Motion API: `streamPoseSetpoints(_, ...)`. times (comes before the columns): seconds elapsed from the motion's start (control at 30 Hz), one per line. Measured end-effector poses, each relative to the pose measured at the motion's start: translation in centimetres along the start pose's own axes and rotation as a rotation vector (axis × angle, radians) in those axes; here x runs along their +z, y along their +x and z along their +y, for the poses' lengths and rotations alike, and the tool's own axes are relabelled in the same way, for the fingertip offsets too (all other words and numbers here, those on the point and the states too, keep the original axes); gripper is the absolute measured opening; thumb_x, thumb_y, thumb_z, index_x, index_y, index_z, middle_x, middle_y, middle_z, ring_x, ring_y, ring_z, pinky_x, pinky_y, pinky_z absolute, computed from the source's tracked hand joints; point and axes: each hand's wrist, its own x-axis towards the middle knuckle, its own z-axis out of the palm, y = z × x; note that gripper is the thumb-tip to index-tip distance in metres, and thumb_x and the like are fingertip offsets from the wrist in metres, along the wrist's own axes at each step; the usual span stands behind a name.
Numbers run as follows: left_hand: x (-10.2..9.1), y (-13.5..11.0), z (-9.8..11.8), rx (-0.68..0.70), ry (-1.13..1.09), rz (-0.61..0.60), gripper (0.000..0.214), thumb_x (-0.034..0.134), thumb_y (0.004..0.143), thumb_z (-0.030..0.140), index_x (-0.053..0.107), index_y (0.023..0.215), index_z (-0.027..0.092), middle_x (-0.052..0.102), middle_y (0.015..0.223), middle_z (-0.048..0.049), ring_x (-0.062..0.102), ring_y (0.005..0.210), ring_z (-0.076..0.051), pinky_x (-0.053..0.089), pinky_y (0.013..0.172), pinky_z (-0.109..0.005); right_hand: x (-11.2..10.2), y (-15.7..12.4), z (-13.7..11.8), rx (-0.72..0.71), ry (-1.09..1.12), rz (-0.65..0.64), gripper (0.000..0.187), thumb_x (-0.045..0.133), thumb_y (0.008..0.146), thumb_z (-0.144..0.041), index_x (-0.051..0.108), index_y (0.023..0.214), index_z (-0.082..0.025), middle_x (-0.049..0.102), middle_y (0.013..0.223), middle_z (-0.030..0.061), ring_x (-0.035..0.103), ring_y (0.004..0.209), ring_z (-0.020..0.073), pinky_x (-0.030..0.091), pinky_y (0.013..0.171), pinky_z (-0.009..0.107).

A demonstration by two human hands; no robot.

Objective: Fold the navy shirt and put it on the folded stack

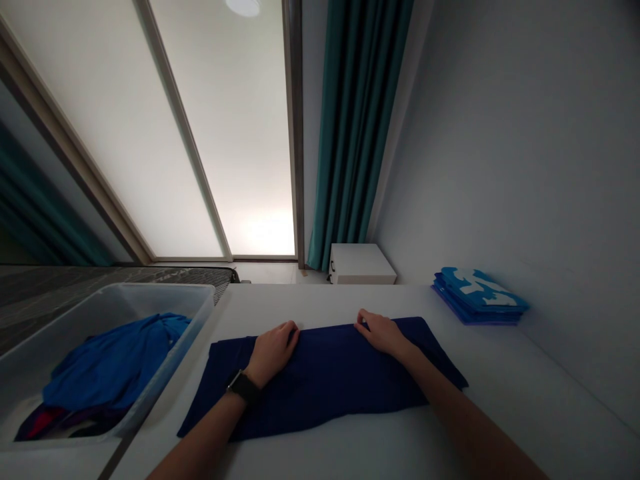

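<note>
A dark blue garment (pixel 335 373) lies folded into a long, wide strip on the white table; its exact kind does not show. My left hand (pixel 273 352), with a black watch on the wrist, rests over its far edge left of the middle, fingers curled down onto the fabric. To the right, my right hand (pixel 381 331) pinches the same far edge between thumb and fingers. Both hands are closed at the cloth, some distance apart. The garment's near edge runs slightly wavy between my forearms.
A translucent plastic bin (pixel 197 313) at the left holds a bright blue garment (pixel 120 363) and darker clothes. On the table's right side, against the wall, sits a stack of folded blue clothes (pixel 480 293) with a white print. A white cabinet (pixel 361 261) stands beyond the table.
</note>
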Motion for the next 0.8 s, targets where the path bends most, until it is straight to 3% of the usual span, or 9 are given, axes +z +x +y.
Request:
streamPoseSetpoints(0.3,-0.4,-3.5,1.0,0.025,-0.015,-0.08,0.026,0.031,0.1,0.033,0.055,0.098,0.023,0.07,0.099,-0.0026,0.068,0.082,-0.019,0.043,0.067,-0.028,1.0,-5.7,-0.7,-0.065,-0.006,-0.021,0.021,0.032,0.099,-0.03,0.051,0.101,-0.021,0.064,0.106,0.0077,0.062,0.079,0.019,0.038,0.066,0.028)
streamPoseSetpoints(0.57,-0.6,-4.3,1.0,-0.043,-0.058,-0.056,0.023,0.033,0.1,0.035,0.054,0.099,0.025,0.071,0.098,-0.0014,0.068,0.086,-0.019,0.043,0.069,-0.026,0.4,-4.5,0.8,-0.167,0.255,-0.054,0.024,0.03,0.098,-0.024,0.054,0.096,-0.022,0.066,0.094,0.0043,0.061,0.087,0.0178,0.041,0.076,0.027)
streamPoseSetpoints(0.73,-0.6,-4.2,1.1,-0.049,-0.038,-0.04,0.024,0.032,0.101,0.035,0.054,0.1,0.025,0.07,0.102,-0.0017,0.068,0.087,-0.018,0.043,0.069,-0.025,0.5,-4.4,-0.5,-0.043,0.061,0.001,0.026,0.032,0.097,-0.019,0.057,0.101,-0.022,0.064,0.101,0.0067,0.062,0.085,0.0198,0.043,0.075,0.029)
streamPoseSetpoints(0.8,-0.6,-4.2,1.2,-0.058,-0.028,-0.049,0.024,0.032,0.101,0.034,0.055,0.101,0.025,0.07,0.104,-0.0019,0.068,0.087,-0.018,0.044,0.069,-0.026,0.5,-4.8,-1.4,-0.008,-0.054,0.089,0.028,0.033,0.097,-0.019,0.059,0.105,-0.021,0.063,0.104,0.0095,0.061,0.09,0.0231,0.044,0.077,0.033)
